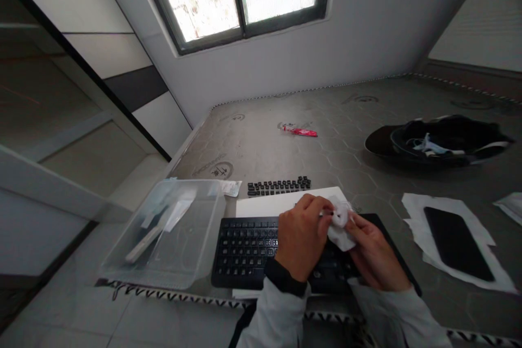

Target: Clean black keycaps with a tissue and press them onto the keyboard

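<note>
While two hands (304, 239) pinch, seemingly one wipe (340, 223).

Both forearms in pale grey-white long sleeves, fabric smooth, lightly creased near the cuffs. Left hand (300, 239): bare, a dark band at the wrist, possibly a watch strap or inner black cuff; the view is too soft to tell which. Right hand (373, 253): bare, sleeve edge plain. No rings or markings made out on either hand.

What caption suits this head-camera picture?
Both hands, left and right, hold a white wipe above a black keyboard.
</note>
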Demonstrator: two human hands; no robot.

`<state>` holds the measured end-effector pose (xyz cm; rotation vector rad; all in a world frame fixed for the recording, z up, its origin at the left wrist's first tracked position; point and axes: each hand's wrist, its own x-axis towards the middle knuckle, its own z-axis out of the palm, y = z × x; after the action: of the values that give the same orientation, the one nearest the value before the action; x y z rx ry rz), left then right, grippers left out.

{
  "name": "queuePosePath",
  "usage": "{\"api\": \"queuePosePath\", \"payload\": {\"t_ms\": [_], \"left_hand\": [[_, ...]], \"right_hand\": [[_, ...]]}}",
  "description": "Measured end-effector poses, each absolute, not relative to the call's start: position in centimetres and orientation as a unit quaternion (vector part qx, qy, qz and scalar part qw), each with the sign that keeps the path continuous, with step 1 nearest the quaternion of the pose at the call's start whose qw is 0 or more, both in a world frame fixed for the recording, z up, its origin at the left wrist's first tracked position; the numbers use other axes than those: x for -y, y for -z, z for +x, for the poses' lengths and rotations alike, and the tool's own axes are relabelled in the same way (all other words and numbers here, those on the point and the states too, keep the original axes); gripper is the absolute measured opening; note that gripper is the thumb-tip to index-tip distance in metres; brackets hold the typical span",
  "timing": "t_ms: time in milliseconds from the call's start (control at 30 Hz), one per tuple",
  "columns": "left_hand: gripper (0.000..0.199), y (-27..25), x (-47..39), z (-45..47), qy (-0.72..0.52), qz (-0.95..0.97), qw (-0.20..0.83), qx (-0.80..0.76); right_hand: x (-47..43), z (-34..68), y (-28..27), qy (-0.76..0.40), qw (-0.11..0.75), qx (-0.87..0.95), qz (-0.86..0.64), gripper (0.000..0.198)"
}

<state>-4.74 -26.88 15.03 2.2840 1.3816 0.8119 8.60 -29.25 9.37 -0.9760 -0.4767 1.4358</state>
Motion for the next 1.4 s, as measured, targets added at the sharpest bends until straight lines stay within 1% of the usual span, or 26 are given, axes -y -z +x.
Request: {"api": "queuePosePath", "payload": {"t_ms": [133, 300, 433, 600, 900, 1200, 1400], "left_hand": [[0.01, -14.9, 26.8, -4.7, -0.291, 0.806, 0.171, -0.486], [0.015, -14.6, 26.7, -4.9, -0.297, 0.817, 0.17, -0.464], [0.01, -14.3, 26.6, -5.1, -0.298, 0.82, 0.175, -0.456], [0.011, -14.3, 26.7, -5.1, -0.308, 0.813, 0.181, -0.46], [0.008, -14.9, 26.9, -5.0, -0.292, 0.807, 0.172, -0.483], [0.007, -14.9, 27.0, -5.0, -0.304, 0.798, 0.18, -0.489], [0.009, -14.9, 26.7, -5.4, -0.3, 0.799, 0.189, -0.486]], "right_hand": [[29.2, 8.8, -9.2, -0.605, 0.635, 0.196, -0.44, 0.04], [29.2, 8.7, -9.3, -0.582, 0.646, 0.177, -0.461, 0.042], [29.2, 8.8, -9.3, -0.564, 0.657, 0.148, -0.478, 0.042], [29.2, 8.9, -9.1, -0.546, 0.669, 0.148, -0.482, 0.039], [29.5, 8.5, -9.7, -0.61, 0.625, 0.21, -0.439, 0.034], [29.5, 8.9, -9.2, -0.592, 0.624, 0.224, -0.458, 0.035], [29.6, 8.8, -8.6, -0.583, 0.608, 0.285, -0.459, 0.037]]}}
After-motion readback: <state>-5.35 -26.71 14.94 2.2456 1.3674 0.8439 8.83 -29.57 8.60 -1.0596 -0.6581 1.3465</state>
